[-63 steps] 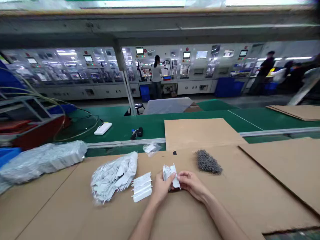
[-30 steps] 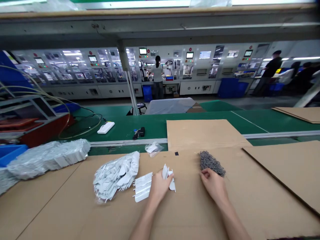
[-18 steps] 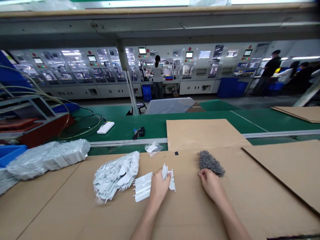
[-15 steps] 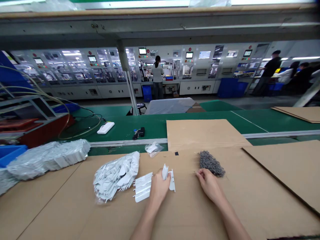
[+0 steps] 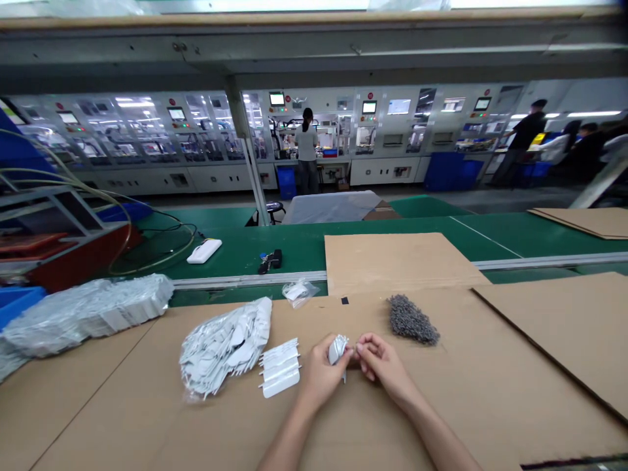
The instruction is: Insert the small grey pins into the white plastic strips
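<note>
Right hand [image 5: 383, 367] rejoined left hand [image 5: 320, 377] on white plastic pieces [image 5: 337, 349]

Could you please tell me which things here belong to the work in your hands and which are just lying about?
Belonging: left hand, right hand, small white pieces, white stack, loose white pile, grey heap.

Lying about: white block, black object, wrapped white bundle.

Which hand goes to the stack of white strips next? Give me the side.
Left, probably: the left hand lies beside the stack of white strips, while the right hand is farther off, beyond the small white piece at their fingertips.
</note>
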### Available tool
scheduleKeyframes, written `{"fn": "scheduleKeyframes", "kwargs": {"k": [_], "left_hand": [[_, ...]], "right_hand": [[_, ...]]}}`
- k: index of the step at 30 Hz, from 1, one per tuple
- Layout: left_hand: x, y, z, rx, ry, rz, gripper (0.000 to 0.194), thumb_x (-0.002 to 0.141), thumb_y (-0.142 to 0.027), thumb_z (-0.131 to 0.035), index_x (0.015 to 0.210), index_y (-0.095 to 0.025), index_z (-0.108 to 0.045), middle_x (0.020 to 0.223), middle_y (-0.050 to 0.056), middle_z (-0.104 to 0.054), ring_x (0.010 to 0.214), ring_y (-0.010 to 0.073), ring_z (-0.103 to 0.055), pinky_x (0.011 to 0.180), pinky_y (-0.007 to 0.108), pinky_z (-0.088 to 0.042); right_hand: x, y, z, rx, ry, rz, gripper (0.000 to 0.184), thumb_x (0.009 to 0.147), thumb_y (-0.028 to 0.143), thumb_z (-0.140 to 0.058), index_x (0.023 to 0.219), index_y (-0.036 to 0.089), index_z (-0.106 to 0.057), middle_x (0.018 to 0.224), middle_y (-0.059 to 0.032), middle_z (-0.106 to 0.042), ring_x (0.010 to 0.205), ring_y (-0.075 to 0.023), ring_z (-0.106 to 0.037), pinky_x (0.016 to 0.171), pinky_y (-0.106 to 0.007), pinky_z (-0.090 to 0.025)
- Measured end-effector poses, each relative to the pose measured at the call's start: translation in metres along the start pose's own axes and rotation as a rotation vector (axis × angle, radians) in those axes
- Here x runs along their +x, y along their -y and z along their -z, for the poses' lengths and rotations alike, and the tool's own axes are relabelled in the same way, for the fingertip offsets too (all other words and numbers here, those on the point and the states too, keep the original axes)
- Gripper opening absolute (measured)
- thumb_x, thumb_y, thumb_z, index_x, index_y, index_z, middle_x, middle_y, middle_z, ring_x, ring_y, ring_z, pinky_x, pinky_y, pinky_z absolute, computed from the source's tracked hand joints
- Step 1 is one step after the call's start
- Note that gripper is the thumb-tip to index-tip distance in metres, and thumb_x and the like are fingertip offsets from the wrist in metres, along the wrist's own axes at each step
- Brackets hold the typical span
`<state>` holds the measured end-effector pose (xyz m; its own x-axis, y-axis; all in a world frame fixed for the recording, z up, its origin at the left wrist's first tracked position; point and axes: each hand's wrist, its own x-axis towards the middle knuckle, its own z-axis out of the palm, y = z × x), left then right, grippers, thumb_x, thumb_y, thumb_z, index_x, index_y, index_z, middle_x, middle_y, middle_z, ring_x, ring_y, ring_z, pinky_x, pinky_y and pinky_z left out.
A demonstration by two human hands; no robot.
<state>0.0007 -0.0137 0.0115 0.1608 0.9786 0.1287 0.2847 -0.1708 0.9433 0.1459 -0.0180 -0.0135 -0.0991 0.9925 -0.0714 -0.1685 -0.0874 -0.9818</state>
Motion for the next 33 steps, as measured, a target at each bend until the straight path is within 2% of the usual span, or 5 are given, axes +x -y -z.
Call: {"fn": "scheduleKeyframes", "kwargs": {"k": [5,14,19,25,33], "left_hand": [[0.001,0.013,-0.004,-0.05,-0.04,0.072,0.017,0.071,-0.033,-0.055,0.07,-0.016,-0.055,0.056,-0.002,-0.056,0.05,0.0111,-0.05,0.047,0.019,-0.038],[0.005,0.011,-0.009,-0.43,0.039,0.251,0.029,0.064,-0.037,-0.064,0.074,-0.013,-0.05,0.047,-0.004,-0.05,0.037,0.008,-0.046,0.038,0.018,-0.037],[0.008,0.011,-0.014,-0.741,-0.007,0.404,0.034,0.07,-0.044,-0.054,0.082,-0.012,-0.052,0.058,0.002,-0.058,0.045,0.0125,-0.054,0.041,0.022,-0.043],[0.008,0.021,-0.012,-0.422,-0.151,0.316,0.034,0.063,-0.04,-0.063,0.08,-0.011,-0.056,0.07,0.006,-0.063,0.064,0.0188,-0.06,0.052,0.024,-0.047],[0.006,0.016,-0.009,-0.182,-0.108,0.218,0.031,0.067,-0.039,-0.059,0.082,-0.012,-0.059,0.079,0.007,-0.065,0.076,0.0214,-0.059,0.06,0.024,-0.045]], "right_hand": [[-0.002,0.006,0.0,0.008,-0.003,0.037,0.028,0.065,0.041,-0.062,0.077,0.017,-0.054,0.058,0.0026,-0.054,0.046,-0.0083,-0.045,0.044,-0.02,-0.035],[0.002,0.005,0.001,-0.071,-0.059,0.121,0.025,0.069,0.042,-0.058,0.074,0.017,-0.055,0.07,-0.0009,-0.055,0.058,-0.0126,-0.048,0.055,-0.024,-0.041],[0.0,0.006,-0.002,-0.082,-0.06,0.159,0.023,0.071,0.04,-0.056,0.075,0.018,-0.055,0.067,0.0,-0.054,0.062,-0.0139,-0.05,0.059,-0.024,-0.042],[-0.005,0.003,-0.009,-0.121,0.026,0.158,0.02,0.073,0.038,-0.053,0.077,0.019,-0.056,0.07,-0.0012,-0.056,0.062,-0.0154,-0.053,0.058,-0.027,-0.045],[0.001,-0.002,-0.002,-0.093,-0.087,0.142,0.023,0.065,0.039,-0.062,0.073,0.019,-0.053,0.069,-0.0011,-0.057,0.065,-0.0168,-0.055,0.06,-0.027,-0.045]]}}
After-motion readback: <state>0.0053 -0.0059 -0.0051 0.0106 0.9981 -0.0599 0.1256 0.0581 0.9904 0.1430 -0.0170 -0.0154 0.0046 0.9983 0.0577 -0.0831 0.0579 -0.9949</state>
